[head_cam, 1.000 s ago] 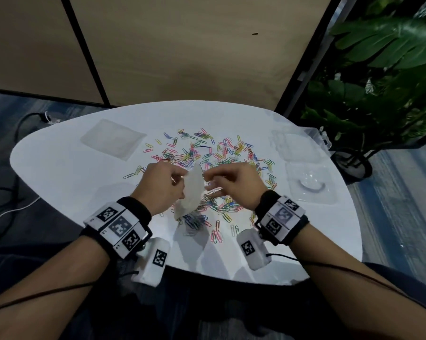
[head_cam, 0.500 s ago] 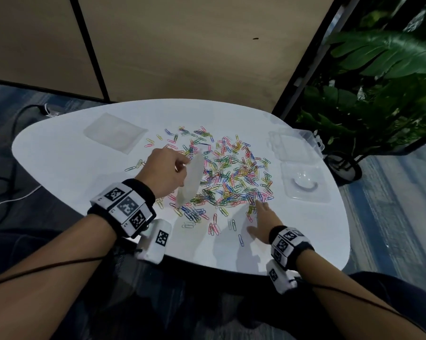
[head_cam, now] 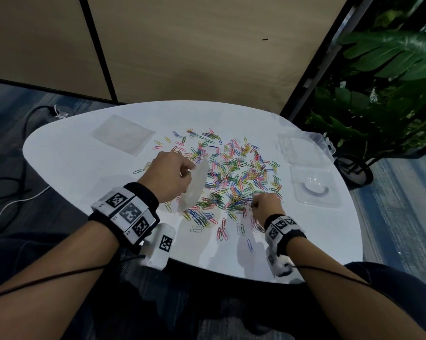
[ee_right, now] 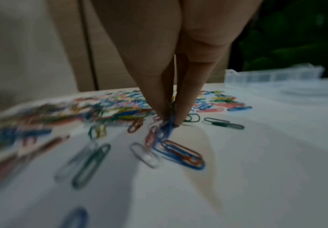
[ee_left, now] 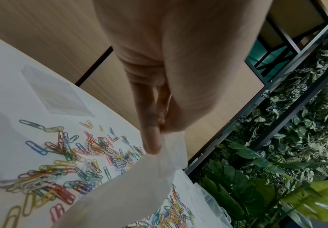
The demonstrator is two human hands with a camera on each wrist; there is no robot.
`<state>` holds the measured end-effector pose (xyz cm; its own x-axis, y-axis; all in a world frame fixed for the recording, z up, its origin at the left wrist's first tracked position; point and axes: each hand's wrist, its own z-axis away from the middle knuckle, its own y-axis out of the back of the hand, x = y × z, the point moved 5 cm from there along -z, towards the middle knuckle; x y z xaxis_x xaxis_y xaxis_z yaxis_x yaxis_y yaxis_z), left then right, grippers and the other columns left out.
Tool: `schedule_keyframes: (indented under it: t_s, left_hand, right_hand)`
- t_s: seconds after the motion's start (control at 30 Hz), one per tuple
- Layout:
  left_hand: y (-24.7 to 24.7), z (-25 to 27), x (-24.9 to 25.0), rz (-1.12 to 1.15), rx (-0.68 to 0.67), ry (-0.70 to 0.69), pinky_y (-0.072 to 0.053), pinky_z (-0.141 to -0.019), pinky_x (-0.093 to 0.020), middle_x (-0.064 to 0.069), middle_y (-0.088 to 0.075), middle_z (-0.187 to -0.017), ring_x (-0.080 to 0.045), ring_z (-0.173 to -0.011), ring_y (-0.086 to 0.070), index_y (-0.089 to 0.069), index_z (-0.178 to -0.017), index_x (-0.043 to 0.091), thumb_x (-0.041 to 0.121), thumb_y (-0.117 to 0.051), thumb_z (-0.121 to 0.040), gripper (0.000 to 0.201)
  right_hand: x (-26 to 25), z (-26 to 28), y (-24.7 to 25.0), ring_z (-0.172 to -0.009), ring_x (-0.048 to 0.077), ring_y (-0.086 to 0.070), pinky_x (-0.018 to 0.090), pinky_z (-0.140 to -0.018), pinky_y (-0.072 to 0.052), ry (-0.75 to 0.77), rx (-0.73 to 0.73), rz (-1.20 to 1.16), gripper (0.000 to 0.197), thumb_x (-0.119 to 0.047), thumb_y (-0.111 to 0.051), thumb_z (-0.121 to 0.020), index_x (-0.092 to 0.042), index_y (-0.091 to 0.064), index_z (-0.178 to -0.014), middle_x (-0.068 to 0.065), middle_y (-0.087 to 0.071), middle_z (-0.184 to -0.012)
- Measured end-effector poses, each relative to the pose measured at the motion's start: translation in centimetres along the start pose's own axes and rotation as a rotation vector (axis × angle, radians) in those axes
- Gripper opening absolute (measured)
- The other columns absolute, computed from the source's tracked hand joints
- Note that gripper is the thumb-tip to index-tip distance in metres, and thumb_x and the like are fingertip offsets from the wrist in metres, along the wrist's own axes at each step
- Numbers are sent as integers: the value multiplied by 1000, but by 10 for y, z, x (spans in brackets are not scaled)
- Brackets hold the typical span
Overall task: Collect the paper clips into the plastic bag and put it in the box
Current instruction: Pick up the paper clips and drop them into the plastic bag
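Observation:
Several coloured paper clips [head_cam: 234, 177] lie scattered over the middle of the white table [head_cam: 84, 168]. My left hand [head_cam: 169, 176] pinches the top edge of a clear plastic bag [head_cam: 194, 186], which hangs down to the table; in the left wrist view thumb and finger pinch the plastic bag [ee_left: 132, 192]. My right hand [head_cam: 264, 206] is at the pile's near right edge, fingers [ee_right: 155, 98] pressed together on a small bunch of paper clips [ee_right: 165, 128]. A clear plastic box [head_cam: 313, 186] lies open at the right.
A stack of clear bags [head_cam: 123, 134] lies at the table's far left. The box lid [head_cam: 296, 149] lies behind the box near the right rim. Green plants [head_cam: 383, 94] stand right of the table, a wooden wall behind it, and cables [head_cam: 23, 182] on the floor at left.
My right hand let go of the bag, swung down to the table's near right, then moved up to the pile's edge and closed on clips. The left hand keeps holding the bag.

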<state>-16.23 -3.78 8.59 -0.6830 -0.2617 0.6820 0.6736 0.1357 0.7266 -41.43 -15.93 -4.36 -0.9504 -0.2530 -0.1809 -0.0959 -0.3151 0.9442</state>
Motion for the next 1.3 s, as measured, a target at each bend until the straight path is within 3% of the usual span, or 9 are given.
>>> schedule_keyframes:
  t_s: [0.1,0.23,0.3,0.4,0.73,0.9,1.07,1.2,1.3]
  left_hand:
    - [-4,1,1,-9,-31,-3,-41,-51,-5,0,-70,-81,-14,-59,-68,-76,-112,13,8,-59,-90,29]
    - [-8,3,3,-15,-81,16,-45,-56,-12,-6,-76,-90,-14,-60,-71,-76,-113,12,6,-54,-90,32]
    - [-8,4,5,-37,-80,22,-51,-62,-19,-9,-77,-93,-19,-67,-73,-76,-108,9,5,-53,-90,30]
    - [-13,4,8,-57,-89,7,-52,-57,-21,-13,-77,-83,-23,-70,-75,-78,-94,8,3,-52,-88,28]
    - [-24,2,12,87,-36,38,-55,-62,-20,-12,-77,-81,-16,-70,-75,-72,-115,6,4,-57,-91,29]
    - [-25,2,18,76,-18,-11,-61,-78,-39,-8,-76,-76,-22,-72,-73,-78,-101,9,2,-60,-87,24]
    - [-25,2,17,61,-36,-15,-61,-70,-29,-8,-76,-75,-16,-68,-74,-79,-97,10,3,-59,-88,23]
    - [-19,-2,9,69,-13,-1,-62,-72,-31,-5,-76,-79,-15,-66,-75,-79,-102,13,6,-60,-87,25]
    - [-13,-2,7,51,13,-6,-63,-70,-36,-8,-75,-72,-17,-61,-73,-80,-95,11,3,-59,-85,25]
  right_hand:
    - [14,-4,10,-84,17,-71,25,-85,-56,-161,-26,-245,12,-10,-72,-78,-18,-81,-81,1,-77,-87]
    - [6,1,27,-84,22,-73,42,-90,-58,-246,-129,-839,9,-25,-84,-61,-19,-78,-65,4,-77,-84]
    - [-19,9,45,-83,22,-72,36,-85,-59,-214,-158,-1238,9,-5,-80,-73,-2,-76,-81,16,-75,-98]
    - [-66,31,74,-85,17,-74,21,-71,-58,-71,-274,-1489,20,1,-72,-82,4,-70,-103,11,-76,-101]
    - [-117,40,57,-72,18,-74,33,-76,-62,135,-56,-943,13,-1,-74,-80,-7,-77,-91,7,-76,-83]
    - [-124,46,55,-46,-2,-64,14,-54,-55,197,-61,-813,19,5,-62,-83,1,-74,-98,6,-68,-68]
    - [-137,47,60,-51,0,-48,7,-52,-32,408,-13,-503,27,-1,-51,-88,-8,-77,-87,-6,-57,-61]
    - [-130,44,73,-75,17,-73,23,-70,-60,416,-82,-697,28,3,-54,-89,-11,-78,-92,5,-75,-87]
    - [-93,34,84,-77,18,-73,32,-68,-62,308,-22,-815,21,2,-62,-88,-13,-77,-92,3,-75,-90]
